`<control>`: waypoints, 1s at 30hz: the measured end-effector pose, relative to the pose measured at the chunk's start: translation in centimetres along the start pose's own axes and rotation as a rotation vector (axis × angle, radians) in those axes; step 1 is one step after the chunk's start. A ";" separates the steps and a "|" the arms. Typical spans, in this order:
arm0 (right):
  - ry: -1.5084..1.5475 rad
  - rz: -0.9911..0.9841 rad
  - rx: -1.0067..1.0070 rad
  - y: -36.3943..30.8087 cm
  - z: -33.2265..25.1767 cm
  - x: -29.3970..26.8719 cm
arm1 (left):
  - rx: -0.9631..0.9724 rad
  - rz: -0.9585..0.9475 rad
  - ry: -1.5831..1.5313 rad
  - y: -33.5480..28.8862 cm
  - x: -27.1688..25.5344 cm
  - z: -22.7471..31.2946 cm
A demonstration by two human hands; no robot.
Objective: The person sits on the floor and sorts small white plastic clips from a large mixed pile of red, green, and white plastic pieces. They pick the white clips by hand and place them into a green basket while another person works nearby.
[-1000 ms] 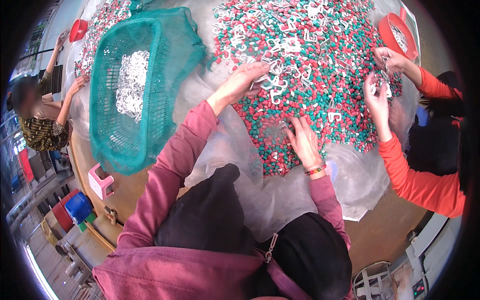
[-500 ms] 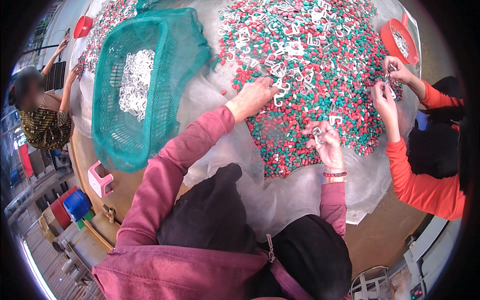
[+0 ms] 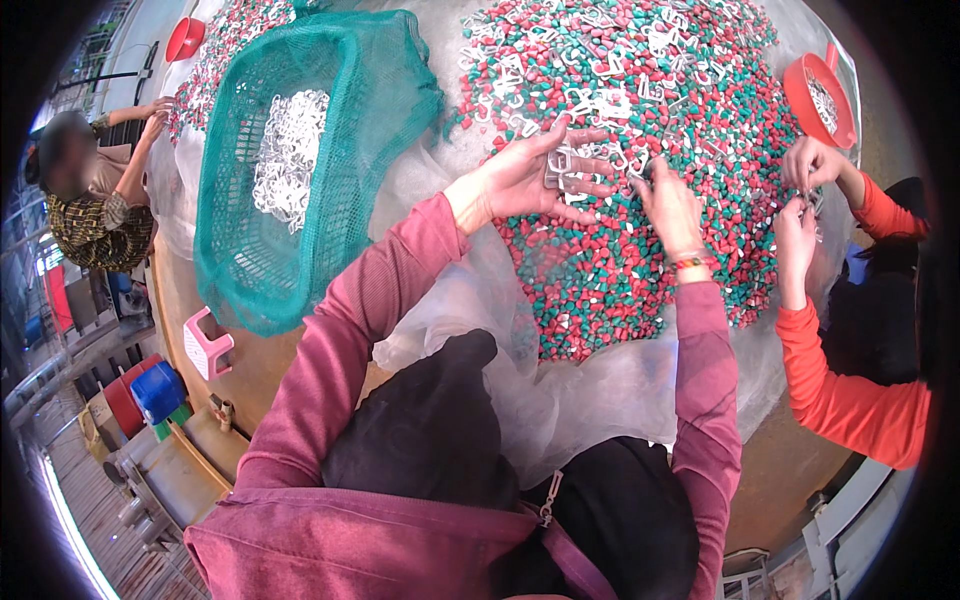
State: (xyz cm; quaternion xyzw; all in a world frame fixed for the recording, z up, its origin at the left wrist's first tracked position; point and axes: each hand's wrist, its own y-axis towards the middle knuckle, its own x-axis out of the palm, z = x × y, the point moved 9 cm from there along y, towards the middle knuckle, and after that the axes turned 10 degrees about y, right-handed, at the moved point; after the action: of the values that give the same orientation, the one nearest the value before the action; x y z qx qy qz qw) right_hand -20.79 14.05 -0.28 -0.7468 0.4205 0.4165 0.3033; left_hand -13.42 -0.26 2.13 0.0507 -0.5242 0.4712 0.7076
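A wide heap of small red, green and white pebble-like pieces [image 3: 600, 290] lies before me, with pale hook-shaped pieces [image 3: 600, 105] scattered over it. My left hand [image 3: 525, 180] is turned palm up above the heap, its fingers spread, and a pale hook-shaped piece [image 3: 558, 168] rests across it. To its right, my right hand [image 3: 675, 212] is palm down with bent fingertips closed on what looks like another pale piece [image 3: 638, 178], partly hidden by the fingers. On the left, a green plastic basket [image 3: 212, 190] draped in green netting holds many similar pale pieces [image 3: 290, 165].
At right, a co-worker in orange sleeves [image 3: 850, 395] handles small pieces beside a red bowl [image 3: 845, 100] of pale pieces. Another person [image 3: 100, 215] reaches over the heap at far left, near a red bowl [image 3: 186, 38]. A pink stool [image 3: 207, 345] stands below the basket.
My left hand has lifted from the heap and turned palm up with a piece on it. My right hand has moved up and away from me, turning palm down toward the pale pieces.
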 end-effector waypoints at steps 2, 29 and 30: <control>0.053 -0.066 0.011 -0.7 -0.2 2.1 | -0.034 0.045 0.113 0.0 -0.7 -0.1; 0.307 0.155 0.320 -11.5 8.1 -1.3 | 0.274 0.202 0.073 -1.0 -1.9 3.9; 0.373 0.118 0.346 -11.5 8.0 -1.0 | 0.279 0.179 0.078 -1.0 -1.8 4.0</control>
State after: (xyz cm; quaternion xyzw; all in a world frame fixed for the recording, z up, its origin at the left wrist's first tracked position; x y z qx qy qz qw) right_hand -13.89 26.21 -1.96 -0.7218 0.5770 0.2106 0.3189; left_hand -15.54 -4.16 2.93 0.0831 -0.4283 0.6020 0.6688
